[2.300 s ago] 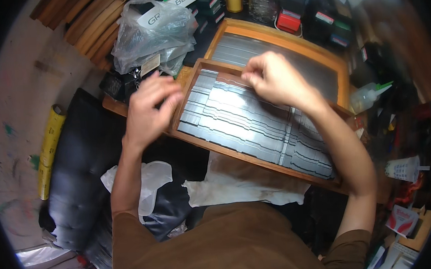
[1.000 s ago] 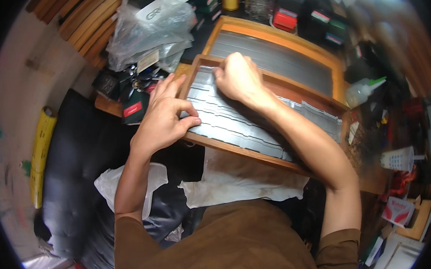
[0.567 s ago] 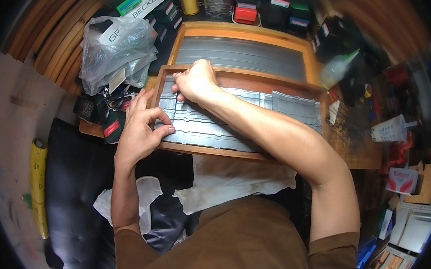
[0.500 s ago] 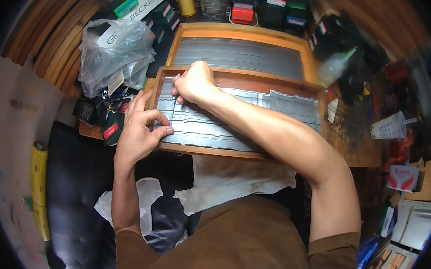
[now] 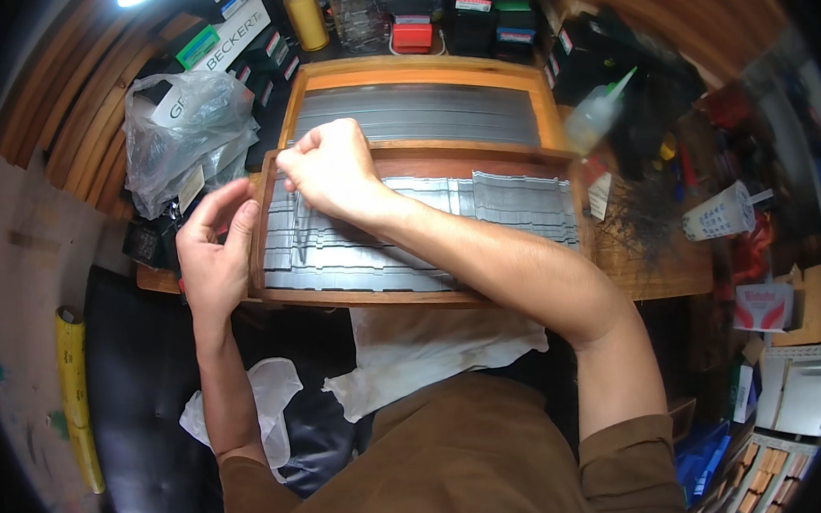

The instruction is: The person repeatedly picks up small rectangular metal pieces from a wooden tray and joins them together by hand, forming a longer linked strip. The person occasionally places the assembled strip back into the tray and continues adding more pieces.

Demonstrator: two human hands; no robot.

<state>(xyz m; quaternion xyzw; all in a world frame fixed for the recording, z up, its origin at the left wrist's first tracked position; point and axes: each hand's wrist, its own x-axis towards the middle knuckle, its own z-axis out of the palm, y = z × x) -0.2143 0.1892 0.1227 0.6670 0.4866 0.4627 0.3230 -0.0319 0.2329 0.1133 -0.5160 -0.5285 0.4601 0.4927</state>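
A shallow wooden tray (image 5: pixel 376 302) lies across the bench in front of me, holding rows of thin grey metallic pieces (image 5: pixel 364 259) packed side by side. Over its far left corner my right hand (image 5: pixel 335 172) is closed in a pinch; whatever its fingertips hold, if anything, is too small to make out. My right forearm crosses above the tray. My left hand (image 5: pixel 217 249) is beside the tray's left edge, its thumb and fingers apart with nothing visible between them. Behind stands a second wooden tray (image 5: pixel 399 67), lined with dark grey strips.
A clear plastic bag (image 5: pixel 187 129) sits at the far left. A squeeze bottle (image 5: pixel 599 118) stands right of the trays, near a heap of fine dark pieces (image 5: pixel 648 218) and a patterned cup (image 5: pixel 718 211). Dark boxes and a jar (image 5: pixel 358 20) line the back. White cloth (image 5: pixel 435 349) lies at my lap.
My left hand has drawn back from inside the tray to outside its left edge, its fingers opening. My right hand has lifted slightly toward the far left corner. The whole view has shifted.
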